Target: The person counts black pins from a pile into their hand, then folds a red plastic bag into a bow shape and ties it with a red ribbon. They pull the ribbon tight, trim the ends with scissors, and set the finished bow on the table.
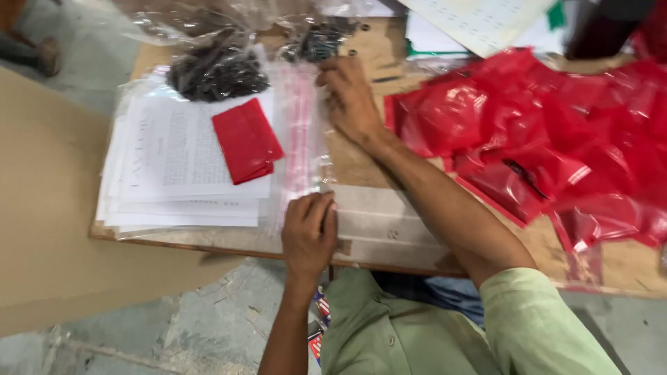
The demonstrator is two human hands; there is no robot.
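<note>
Clear zip bag (300, 132): my left hand (310, 232) pinches its near end, right hand (349, 97) its far end; I'd keep the strip taut

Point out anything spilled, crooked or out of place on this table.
A few small dark screws lie loose on the table beside their clear bag. The red bags are in a crumpled heap. The folded red piece sits askew on the paper stack.

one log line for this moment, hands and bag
left hand: pinches clear bag near end | right hand: presses its far end | red pouch: on papers
</note>
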